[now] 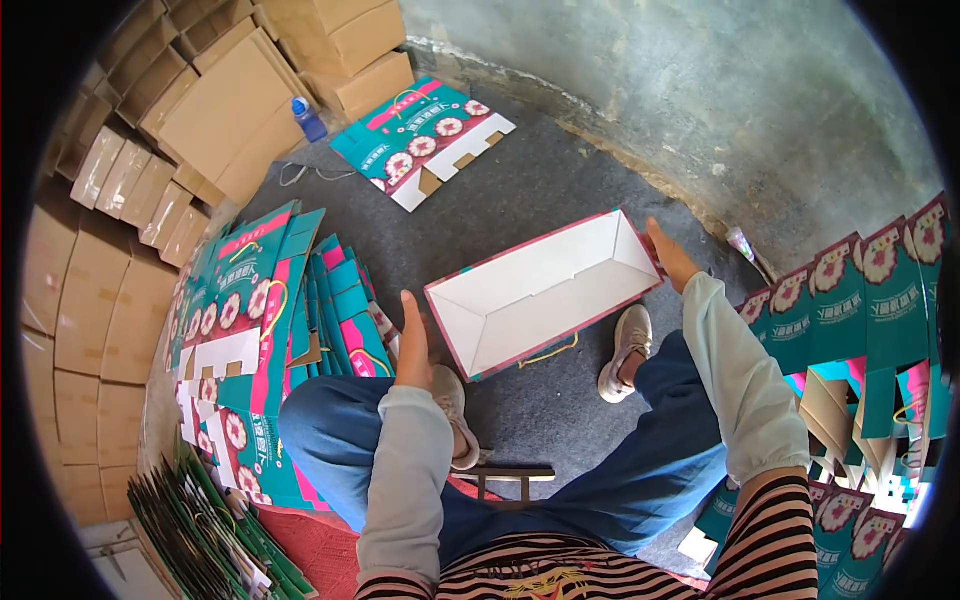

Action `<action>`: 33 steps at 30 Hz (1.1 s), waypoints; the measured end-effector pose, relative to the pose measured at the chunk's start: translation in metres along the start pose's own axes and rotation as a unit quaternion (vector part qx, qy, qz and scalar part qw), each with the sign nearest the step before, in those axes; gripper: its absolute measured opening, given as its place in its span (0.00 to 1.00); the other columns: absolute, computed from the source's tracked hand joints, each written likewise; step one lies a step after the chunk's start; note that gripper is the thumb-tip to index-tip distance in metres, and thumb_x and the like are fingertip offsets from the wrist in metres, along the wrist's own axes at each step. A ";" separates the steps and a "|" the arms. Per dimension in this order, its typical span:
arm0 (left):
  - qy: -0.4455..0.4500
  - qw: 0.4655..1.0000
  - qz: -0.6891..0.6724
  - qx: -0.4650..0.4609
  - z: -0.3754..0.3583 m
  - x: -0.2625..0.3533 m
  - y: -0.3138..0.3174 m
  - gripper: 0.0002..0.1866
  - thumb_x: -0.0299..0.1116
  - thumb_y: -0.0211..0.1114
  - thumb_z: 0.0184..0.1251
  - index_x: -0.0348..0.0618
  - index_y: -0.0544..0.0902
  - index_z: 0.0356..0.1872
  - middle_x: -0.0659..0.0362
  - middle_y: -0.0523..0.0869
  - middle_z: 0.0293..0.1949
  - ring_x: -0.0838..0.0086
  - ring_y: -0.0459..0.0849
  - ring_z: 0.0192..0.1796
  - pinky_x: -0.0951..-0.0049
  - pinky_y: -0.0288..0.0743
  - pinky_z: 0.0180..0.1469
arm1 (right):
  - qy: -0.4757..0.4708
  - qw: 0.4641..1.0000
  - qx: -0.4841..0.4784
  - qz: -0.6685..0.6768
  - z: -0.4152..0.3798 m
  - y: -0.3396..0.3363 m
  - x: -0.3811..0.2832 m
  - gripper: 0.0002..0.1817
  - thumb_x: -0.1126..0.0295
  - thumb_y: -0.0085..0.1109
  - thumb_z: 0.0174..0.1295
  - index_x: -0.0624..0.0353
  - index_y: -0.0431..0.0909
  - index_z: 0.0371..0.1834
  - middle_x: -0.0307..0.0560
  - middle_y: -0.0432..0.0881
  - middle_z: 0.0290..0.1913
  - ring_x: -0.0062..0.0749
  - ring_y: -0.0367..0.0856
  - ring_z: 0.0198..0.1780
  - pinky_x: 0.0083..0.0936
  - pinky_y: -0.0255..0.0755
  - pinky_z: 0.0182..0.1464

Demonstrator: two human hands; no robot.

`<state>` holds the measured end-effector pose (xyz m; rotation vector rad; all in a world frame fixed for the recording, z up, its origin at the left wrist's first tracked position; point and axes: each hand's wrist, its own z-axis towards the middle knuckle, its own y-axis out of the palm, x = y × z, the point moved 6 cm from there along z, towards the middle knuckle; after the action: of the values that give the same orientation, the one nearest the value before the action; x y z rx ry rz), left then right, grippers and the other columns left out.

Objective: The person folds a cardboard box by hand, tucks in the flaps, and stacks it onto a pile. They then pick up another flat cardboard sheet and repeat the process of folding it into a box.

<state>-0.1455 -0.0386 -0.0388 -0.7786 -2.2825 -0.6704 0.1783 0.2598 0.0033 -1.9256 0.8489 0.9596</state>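
Between my knees is a gift carton (550, 290), its white face with folded flaps and a long middle seam turned up toward me. Pink and teal printing shows along its rim, and a yellow cord handle (549, 350) sticks out at its near side. My right hand (672, 257) lies flat along the carton's right end, fingers straight. Off the left end, a small gap away, my left hand (413, 342) is upright and open, with fingers stretched and palm turned toward the carton.
Flattened printed cartons (240, 300) are piled at left, with another flat carton (425, 140) on the floor ahead. Brown boxes (90, 320) are stacked along the left wall. A blue bottle (309, 122) stands near them. Teal cartons (835, 295) stand in rows at right.
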 end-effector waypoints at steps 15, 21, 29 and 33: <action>0.322 0.932 -0.032 -0.165 -0.057 0.038 0.036 0.30 0.32 0.52 0.58 0.34 0.64 0.64 0.53 0.72 0.61 0.64 0.70 0.63 0.65 0.61 0.65 | 0.008 0.968 -0.183 0.173 -0.051 -0.014 -0.035 0.48 0.27 0.28 0.60 0.59 0.66 0.65 0.48 0.74 0.60 0.36 0.73 0.61 0.34 0.61 0.66; 0.226 0.968 -0.092 -0.065 -0.021 0.005 -0.001 0.27 0.55 0.44 0.73 0.43 0.73 0.56 0.60 0.77 0.54 0.73 0.74 0.57 0.69 0.68 0.59 | 0.038 0.982 -0.070 0.173 -0.068 -0.005 -0.016 0.44 0.29 0.30 0.61 0.54 0.67 0.65 0.48 0.75 0.59 0.36 0.72 0.61 0.43 0.62 0.64; 0.095 0.966 -0.204 -0.128 -0.059 -0.010 0.022 0.31 0.60 0.41 0.72 0.46 0.70 0.61 0.57 0.77 0.55 0.67 0.78 0.55 0.68 0.75 0.55 | 0.009 0.962 -0.221 0.160 -0.090 0.020 -0.014 0.40 0.34 0.35 0.64 0.57 0.66 0.65 0.49 0.72 0.62 0.38 0.72 0.61 0.37 0.63 0.64; 0.076 0.970 -0.190 -0.134 -0.052 -0.017 0.028 0.33 0.61 0.41 0.71 0.46 0.67 0.64 0.55 0.75 0.58 0.65 0.76 0.57 0.67 0.72 0.58 | 0.021 0.958 -0.231 0.171 -0.064 0.035 0.001 0.38 0.37 0.37 0.66 0.59 0.65 0.65 0.50 0.71 0.63 0.39 0.72 0.61 0.33 0.63 0.65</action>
<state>-0.0961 -0.0574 -0.0085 -0.3870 -2.2433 -1.1899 0.1693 0.1886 0.0147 -2.2365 1.0773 1.4293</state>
